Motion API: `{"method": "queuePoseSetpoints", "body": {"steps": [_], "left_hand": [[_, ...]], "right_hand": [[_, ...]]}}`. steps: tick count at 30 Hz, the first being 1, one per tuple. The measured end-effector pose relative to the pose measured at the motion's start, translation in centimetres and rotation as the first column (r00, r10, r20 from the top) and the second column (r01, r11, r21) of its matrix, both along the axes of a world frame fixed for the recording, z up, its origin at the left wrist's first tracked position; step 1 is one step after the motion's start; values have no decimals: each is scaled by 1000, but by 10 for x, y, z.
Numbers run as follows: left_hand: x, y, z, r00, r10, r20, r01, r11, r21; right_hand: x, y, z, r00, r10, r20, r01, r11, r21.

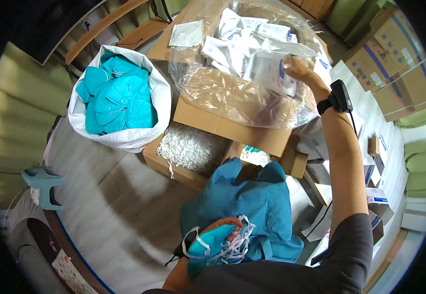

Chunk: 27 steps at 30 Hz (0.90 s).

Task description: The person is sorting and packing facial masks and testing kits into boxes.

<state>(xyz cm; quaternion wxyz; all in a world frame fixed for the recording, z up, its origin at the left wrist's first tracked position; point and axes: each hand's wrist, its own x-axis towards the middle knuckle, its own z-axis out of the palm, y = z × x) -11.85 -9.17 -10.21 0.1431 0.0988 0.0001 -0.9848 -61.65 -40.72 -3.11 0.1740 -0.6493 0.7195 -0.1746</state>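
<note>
Close to the body, the left hand [218, 235] has its grip closed around a teal mask [205, 245] with white elastic straps [237, 240], above a blue cloth bag [252, 206]. Beyond lies a box of white straps [188, 147]. Farther off, the right hand [301, 71] grips a white sealed packet [269, 71] over the plastic-lined carton [232, 98]; a white sack of teal masks [117, 98] stands to the left

A packing workroom: beyond the person's fingers, a plastic-lined carton [232, 127] holds sealed white packets [252, 44], beside a white sack of teal masks [117, 95] and stacked cardboard boxes [394, 68].
</note>
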Motion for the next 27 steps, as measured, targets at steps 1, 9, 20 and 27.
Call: {"method": "queuePoseSetpoints", "body": {"steps": [1,9,20,27], "left_hand": [[0,2,-3,997,-36,69,40,998,-53],[-12,23,42,939,125,321,-7,938,-346],[2,53,83,686,618,385,250,296,-922],[42,105,80,930,206,306,-159,972,-173]], "right_hand": [[2,6,7,996,-19,-90,5,989,-150],[67,134,77,989,-63,134,111,915,-389],[245,575,-9,948,-43,314,-19,981,193],[298,698,-4,866,-293,405,194,944,267]]}}
